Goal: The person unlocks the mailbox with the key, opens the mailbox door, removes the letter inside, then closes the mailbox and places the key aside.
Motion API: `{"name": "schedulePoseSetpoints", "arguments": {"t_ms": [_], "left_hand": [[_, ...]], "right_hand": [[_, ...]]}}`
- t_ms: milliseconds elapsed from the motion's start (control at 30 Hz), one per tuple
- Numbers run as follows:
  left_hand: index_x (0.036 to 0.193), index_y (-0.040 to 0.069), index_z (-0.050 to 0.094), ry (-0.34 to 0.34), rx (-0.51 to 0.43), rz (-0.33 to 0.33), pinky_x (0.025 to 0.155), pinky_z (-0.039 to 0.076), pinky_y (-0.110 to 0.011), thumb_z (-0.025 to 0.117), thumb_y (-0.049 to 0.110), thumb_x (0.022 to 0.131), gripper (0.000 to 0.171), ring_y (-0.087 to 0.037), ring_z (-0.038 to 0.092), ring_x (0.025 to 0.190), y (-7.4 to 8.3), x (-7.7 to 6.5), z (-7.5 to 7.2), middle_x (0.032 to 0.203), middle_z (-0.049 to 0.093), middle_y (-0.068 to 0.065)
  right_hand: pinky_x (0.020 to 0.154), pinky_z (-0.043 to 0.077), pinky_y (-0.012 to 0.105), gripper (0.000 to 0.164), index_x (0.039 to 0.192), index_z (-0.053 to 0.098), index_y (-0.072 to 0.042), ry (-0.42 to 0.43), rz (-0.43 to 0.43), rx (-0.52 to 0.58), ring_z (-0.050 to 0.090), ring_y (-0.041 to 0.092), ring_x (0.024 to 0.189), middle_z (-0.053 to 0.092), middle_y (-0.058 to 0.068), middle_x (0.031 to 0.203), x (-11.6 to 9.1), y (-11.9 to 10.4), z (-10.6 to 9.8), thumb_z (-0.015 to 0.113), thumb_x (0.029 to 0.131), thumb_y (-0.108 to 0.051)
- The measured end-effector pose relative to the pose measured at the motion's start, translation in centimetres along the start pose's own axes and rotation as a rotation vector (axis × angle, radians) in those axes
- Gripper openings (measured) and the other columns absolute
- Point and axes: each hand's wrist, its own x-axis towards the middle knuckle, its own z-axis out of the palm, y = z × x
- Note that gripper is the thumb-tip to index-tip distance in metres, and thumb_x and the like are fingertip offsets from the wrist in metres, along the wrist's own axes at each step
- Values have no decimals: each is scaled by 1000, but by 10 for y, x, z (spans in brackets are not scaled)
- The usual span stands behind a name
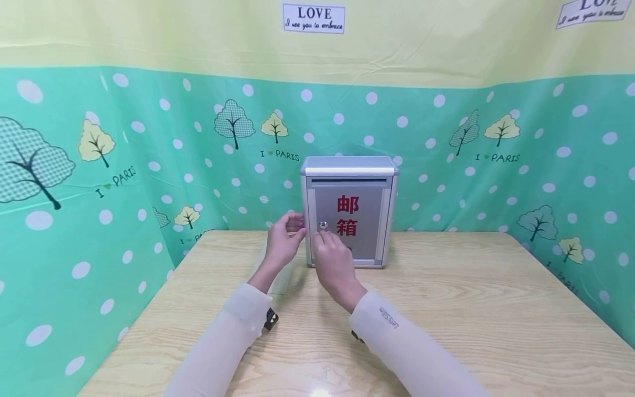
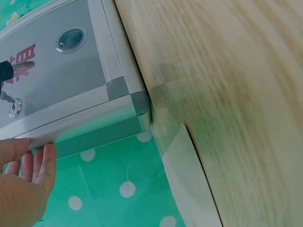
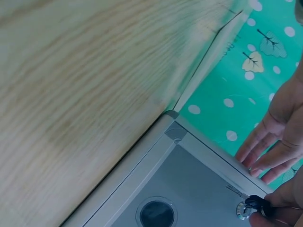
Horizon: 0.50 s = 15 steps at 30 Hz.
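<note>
A grey metal mailbox [image 1: 349,209] with red characters stands upright on the table. My left hand [image 1: 283,242] rests against its left side, thumb at the front edge and fingers loosely extended along the side panel. In front of the door, my right hand [image 1: 334,264] pinches a black-headed key [image 3: 258,203] between thumb and fingers, right at the round lock [image 3: 243,211]. A second metal key shaft [image 2: 23,65] sticks out beside it in the left wrist view. The lock's keyhole is partly hidden by the keys.
A pale, thin sheet [image 2: 187,179] lies on the wooden table [image 1: 446,309] under the left forearm. The mailbox has a slot [image 1: 349,182] near its top and a round window [image 3: 156,213] low on the door. A green dotted curtain [image 1: 416,143] surrounds the table.
</note>
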Motion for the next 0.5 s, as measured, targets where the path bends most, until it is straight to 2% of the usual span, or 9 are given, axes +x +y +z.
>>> {"name": "schedulePoseSetpoints", "arguments": {"t_ms": [100,233,367,500], "left_hand": [[123,-1,64,-5,4,6,87,62,-34,71,-5,92,31,-33,71,103,0,0,0,110,70,-18],[123,-1,64,-15,12,12,89,62,-35,70,-3,94,31,-32,71,103,-1,0,-1,111,70,-17],[124,-1,63,-20,15,10,90,61,-36,70,-2,94,30,-32,70,104,-1,0,-1,112,70,-18],[124,-1,63,-21,14,8,89,62,-38,70,0,95,30,-32,70,104,-1,0,-1,112,71,-17]], "right_hand": [[78,64,33,21,107,73,2,-26,82,110,73,29,95,75,16,104,0,1,-4,70,87,9],[78,64,34,17,107,74,3,-92,221,319,73,29,89,76,16,99,2,3,-9,68,91,6],[75,64,33,19,111,74,2,-201,366,532,74,26,87,76,15,102,5,6,-14,67,93,3],[70,62,30,19,108,77,0,-333,514,716,72,20,81,77,12,100,8,11,-14,66,92,1]]}}
